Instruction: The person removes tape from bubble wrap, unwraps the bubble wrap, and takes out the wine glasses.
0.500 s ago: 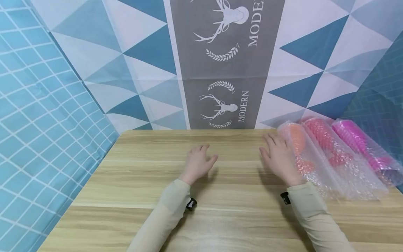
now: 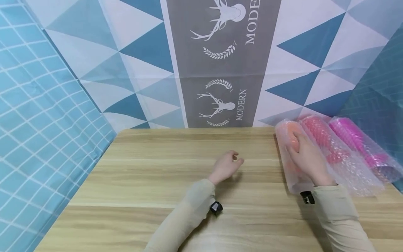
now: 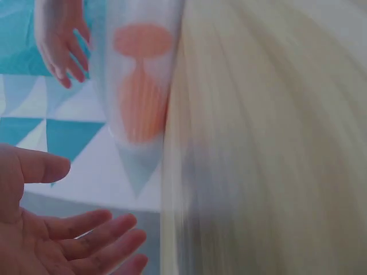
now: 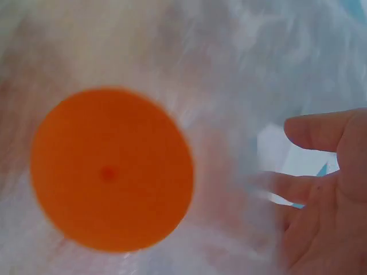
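Note:
My right hand (image 2: 310, 159) lies over an orange goblet-shaped thing (image 2: 293, 136), rolled in clear bubble wrap at the near left of a row of wrapped bundles. In the left wrist view the fingers of that hand look straight and loose above the bundle. The right wrist view shows its round orange base (image 4: 112, 169) close up, with the thumb and fingers spread beside the wrap. Contact is partly hidden there. My left hand (image 2: 226, 167) hovers over the table, holding nothing, its fingers loosely bent and apart from the bundle.
A red wrapped bundle (image 2: 324, 138) and a pink wrapped bundle (image 2: 352, 134) lie to the right of the orange one. The wooden table (image 2: 141, 189) meets a patterned cloth wall (image 2: 217, 70) at the back. Blue tiled cloth (image 2: 47, 115) hangs at the left.
My right hand has moved right onto the orange bundle, whose near end has swung left, away from the red one. The left hand has moved right over the table.

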Demonstrator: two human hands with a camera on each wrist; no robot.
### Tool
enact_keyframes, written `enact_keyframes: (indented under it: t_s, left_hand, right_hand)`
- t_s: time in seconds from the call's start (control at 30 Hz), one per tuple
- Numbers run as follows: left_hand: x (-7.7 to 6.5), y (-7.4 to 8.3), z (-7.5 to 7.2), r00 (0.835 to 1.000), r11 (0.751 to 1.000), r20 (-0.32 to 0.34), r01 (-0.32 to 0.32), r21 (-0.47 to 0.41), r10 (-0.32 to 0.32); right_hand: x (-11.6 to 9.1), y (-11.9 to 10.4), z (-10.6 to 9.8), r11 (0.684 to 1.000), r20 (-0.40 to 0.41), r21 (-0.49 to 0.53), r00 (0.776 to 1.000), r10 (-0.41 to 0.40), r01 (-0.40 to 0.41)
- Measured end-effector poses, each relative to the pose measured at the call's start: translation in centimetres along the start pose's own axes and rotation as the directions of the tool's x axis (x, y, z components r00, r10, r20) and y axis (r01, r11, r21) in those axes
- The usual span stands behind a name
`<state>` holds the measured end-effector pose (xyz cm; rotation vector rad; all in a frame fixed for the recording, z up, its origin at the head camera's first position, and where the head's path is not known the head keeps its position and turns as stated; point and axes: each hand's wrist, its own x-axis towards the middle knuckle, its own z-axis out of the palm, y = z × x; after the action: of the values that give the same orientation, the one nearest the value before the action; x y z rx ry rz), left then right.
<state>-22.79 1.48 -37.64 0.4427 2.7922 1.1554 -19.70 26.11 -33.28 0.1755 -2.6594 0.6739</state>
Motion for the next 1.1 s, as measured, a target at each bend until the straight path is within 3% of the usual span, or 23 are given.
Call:
enact_keyframes:
  t_s: [0.13, 0.33, 0.57, 0.73, 0.83, 0.93, 1.0, 1.1]
  left_hand:
    - [0.4, 1.2, 1.6, 0.999, 0.998, 0.030, 0.028, -0.065, -0.026]
    - [1.0, 2.7, 3.8, 0.993, 0.981, 0.072, 0.100, -0.168, -0.089]
    - [1.5, 4.0, 5.6, 0.981, 0.931, 0.127, 0.178, -0.319, -0.144]
    - [1.8, 4.6, 6.6, 0.978, 0.862, 0.144, 0.204, -0.465, -0.154]
    - [2.2, 4.7, 7.1, 0.977, 0.787, 0.155, 0.209, -0.581, -0.146]
    - [2.3, 4.8, 7.5, 0.971, 0.704, 0.192, 0.236, -0.670, -0.144]
    - [2.3, 4.8, 7.6, 0.966, 0.663, 0.215, 0.256, -0.703, -0.144]
    - [2.4, 4.9, 8.0, 0.962, 0.637, 0.242, 0.265, -0.724, -0.125]
  right_hand:
    - [-0.3, 1.3, -0.5, 0.996, 0.099, -0.017, 0.992, 0.085, -0.083]
    - [-0.4, 3.0, -0.4, 0.993, 0.132, -0.008, 0.985, 0.114, -0.114]
    - [-0.4, 3.3, -0.2, 0.976, 0.165, -0.008, 0.962, 0.216, -0.218]
    - [-0.5, 3.2, -0.1, 0.985, 0.119, -0.004, 0.977, 0.174, -0.175]
    - [-0.3, 3.2, 0.1, 0.991, 0.066, -0.021, 0.989, 0.130, -0.129]
    - [-0.2, 3.2, 0.4, 0.991, 0.050, -0.044, 0.990, 0.130, -0.128]
    - [-0.2, 3.1, 0.7, 0.989, 0.052, -0.042, 0.988, 0.145, -0.143]
    - [-0.1, 2.9, 1.0, 0.982, 0.070, -0.011, 0.979, 0.189, -0.189]
